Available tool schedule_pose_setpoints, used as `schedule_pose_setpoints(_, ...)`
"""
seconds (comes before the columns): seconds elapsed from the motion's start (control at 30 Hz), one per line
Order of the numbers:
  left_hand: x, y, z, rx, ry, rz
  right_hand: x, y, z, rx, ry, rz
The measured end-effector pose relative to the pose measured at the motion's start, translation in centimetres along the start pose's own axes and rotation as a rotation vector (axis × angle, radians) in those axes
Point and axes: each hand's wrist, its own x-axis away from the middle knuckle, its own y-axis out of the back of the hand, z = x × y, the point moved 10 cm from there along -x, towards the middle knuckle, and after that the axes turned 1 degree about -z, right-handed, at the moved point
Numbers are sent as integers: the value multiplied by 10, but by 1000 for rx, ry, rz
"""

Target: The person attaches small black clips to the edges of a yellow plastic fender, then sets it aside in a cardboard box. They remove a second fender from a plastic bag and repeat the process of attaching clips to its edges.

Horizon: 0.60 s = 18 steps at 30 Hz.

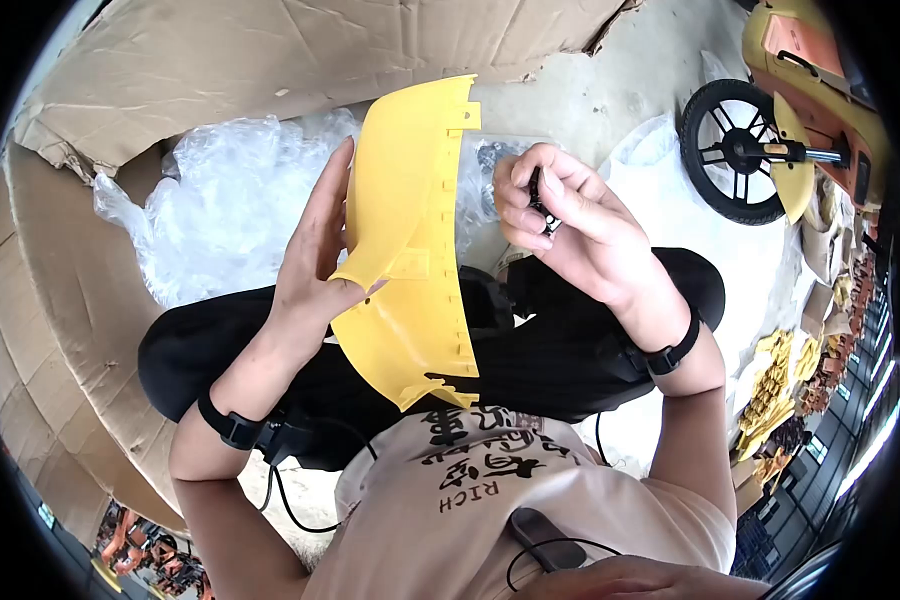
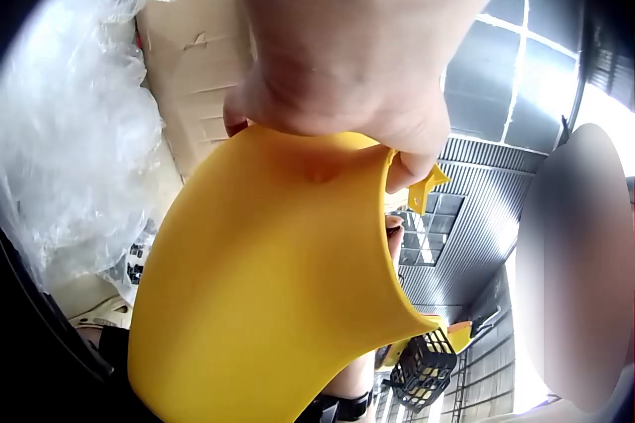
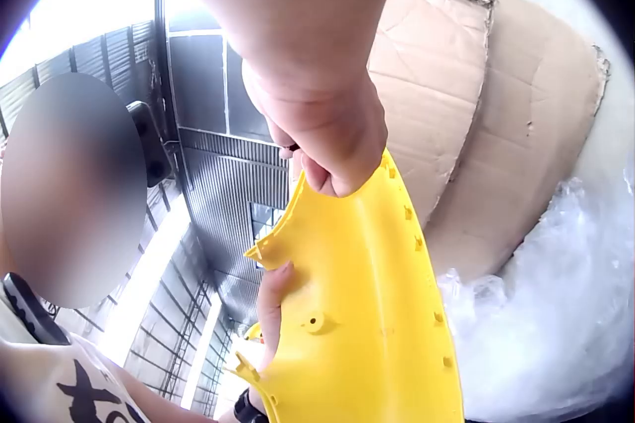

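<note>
A curved yellow plastic panel (image 1: 405, 180), with small tabs along one edge, stands upright over the lap. My left hand (image 1: 313, 250) grips it by its left side, the thumb on the face with the tabs and the fingers spread behind. In the right wrist view, that inner face shows a round screw boss (image 3: 315, 322) near the thumb. To the right of the panel, my right hand (image 1: 595, 225) is curled palm up around small black parts (image 1: 538, 190), apparently fasteners, mostly hidden by the fingers.
Crumpled clear plastic wrap (image 1: 230, 200) lies on the left, beside large cardboard sheets (image 1: 270, 60). An orange and yellow two-wheeler with a black front wheel (image 1: 735, 150) stands at the upper right. Yellow parts (image 1: 770, 395) are piled at the far right.
</note>
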Motion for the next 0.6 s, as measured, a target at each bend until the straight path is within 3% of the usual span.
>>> schedule_pose_setpoints(0.4,-5,6,2,-65,-32,-53,-2,0,-1,-170,-70,38)
schedule_pose_setpoints(0.6,-4,7,0,8,-71,-58,1,11,-2,1,-72,-119)
